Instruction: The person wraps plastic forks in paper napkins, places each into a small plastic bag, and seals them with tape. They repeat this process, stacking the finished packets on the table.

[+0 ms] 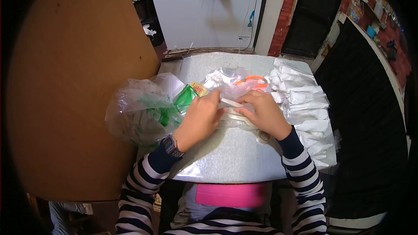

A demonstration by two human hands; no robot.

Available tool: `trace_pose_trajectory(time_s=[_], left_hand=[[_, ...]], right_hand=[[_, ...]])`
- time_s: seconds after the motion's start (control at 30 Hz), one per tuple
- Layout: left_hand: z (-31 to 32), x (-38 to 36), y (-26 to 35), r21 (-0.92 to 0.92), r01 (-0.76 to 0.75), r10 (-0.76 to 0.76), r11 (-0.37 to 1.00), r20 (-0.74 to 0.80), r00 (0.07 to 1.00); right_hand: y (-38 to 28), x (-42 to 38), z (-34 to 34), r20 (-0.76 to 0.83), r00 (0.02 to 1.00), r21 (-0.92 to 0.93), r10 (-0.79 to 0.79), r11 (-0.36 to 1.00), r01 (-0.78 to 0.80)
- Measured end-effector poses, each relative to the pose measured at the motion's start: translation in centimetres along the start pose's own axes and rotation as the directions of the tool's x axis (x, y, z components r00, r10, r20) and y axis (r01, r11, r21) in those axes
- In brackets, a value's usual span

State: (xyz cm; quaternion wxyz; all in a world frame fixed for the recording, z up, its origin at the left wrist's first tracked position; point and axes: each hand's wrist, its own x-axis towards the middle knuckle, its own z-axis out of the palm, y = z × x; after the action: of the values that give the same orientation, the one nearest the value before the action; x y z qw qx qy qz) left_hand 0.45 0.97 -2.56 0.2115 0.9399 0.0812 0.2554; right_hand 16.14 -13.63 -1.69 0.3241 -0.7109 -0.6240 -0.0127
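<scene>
White plastic cutlery pieces (231, 102) lie between my two hands over the middle of the table. My left hand (202, 115), with a watch on its wrist, pinches their left end. On the right side my right hand (261, 109) has thumb and fingers closed on the same pieces. More white pieces and clear plastic (237, 121) show just below my fingers. Behind them are a clear bag with white contents (220, 77) and orange-handled scissors (257, 79). A large clear bag with green print (139, 109) lies left of my left hand.
Several white wrapped packets (305, 104) form a column along the right side of the grey table (209, 161). A roll of tape (263, 136) sits near my right wrist. A brown panel (78, 87) stands at the left, and a white freezer (209, 13) behind the table.
</scene>
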Motion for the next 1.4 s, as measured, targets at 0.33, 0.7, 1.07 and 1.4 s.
trace_pose_trajectory(time_s=[0.33, 0.7, 1.07, 1.4], left_hand=[[-3.2, -0.3, 1.7, 0.348, 0.093, -0.07, 0.933, -0.077, 0.995], [-3.9, 0.1, -4.1, 0.571, 0.316, -0.411, 0.758, 0.042, 0.911], [-10.7, -7.5, 6.1, 0.162, 0.432, -0.335, 0.887, -0.419, 0.844], [-6.6, -8.0, -2.5, 0.278, 0.228, -0.099, 0.933, -0.411, 0.906]], right_hand=[[-3.8, 0.7, -0.3, -0.168, 0.986, 0.269, -0.008, 0.962, 0.053], [-3.6, 1.0, -0.4, -0.368, 0.91, 0.697, 0.193, 0.705, 0.132], [-3.1, 1.2, -2.7, -0.329, 0.884, 0.813, 0.331, 0.576, 0.087], [-3.3, 1.7, -1.9, -0.436, 0.821, 0.825, 0.369, 0.528, 0.201]])
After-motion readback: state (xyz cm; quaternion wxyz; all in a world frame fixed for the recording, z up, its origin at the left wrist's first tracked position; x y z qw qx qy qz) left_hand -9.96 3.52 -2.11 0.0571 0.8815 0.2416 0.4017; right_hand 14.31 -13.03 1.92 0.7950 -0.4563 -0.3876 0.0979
